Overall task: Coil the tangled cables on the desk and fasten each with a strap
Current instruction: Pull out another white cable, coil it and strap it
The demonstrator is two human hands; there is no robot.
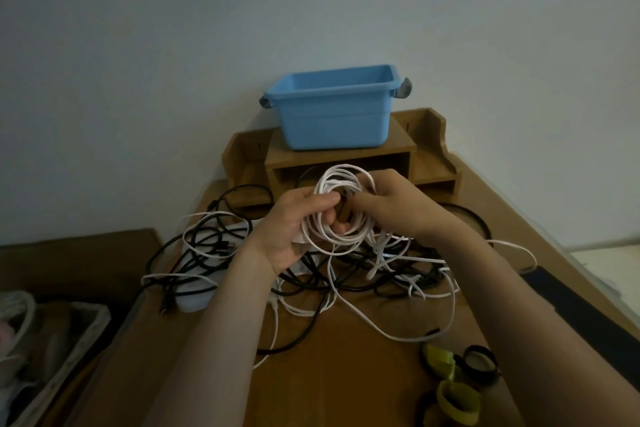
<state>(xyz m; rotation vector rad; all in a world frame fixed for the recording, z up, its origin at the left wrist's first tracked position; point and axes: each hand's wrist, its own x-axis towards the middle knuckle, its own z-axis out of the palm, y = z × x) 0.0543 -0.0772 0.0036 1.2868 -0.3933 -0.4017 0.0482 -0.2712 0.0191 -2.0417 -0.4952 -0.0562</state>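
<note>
Two hands on one item: a white cable coil (333, 181), held above the desk (346, 381) and just over the heap of tangled black and white cables (311, 276). Left hand (294, 224): fingers and thumb curled round the coil's left side, probably clamping the finished loops so they cannot spring apart. Right hand (393, 208): fingers closed on the right side and reaching into the centre, seemingly laying or tidying a loop; the exact grip is partly hidden by the strands. Coil attitude: a ring standing close to upright, open face turned toward the camera, slightly taller than wide, so its long axis runs roughly from the desk up toward the wall. Loose tail: drops from the lower edge to the desk and trails away to the right, suggesting winding is unfinished. Holding it raised likely keeps it free of the heap. Straps: yellow-green straps (441, 359) and a black strap (479, 362) lie at the near right edge, within reach of the right hand, none yet on the coil. Behind: blue bin (336, 122) atop a wooden shelf unit (431, 149).
</note>
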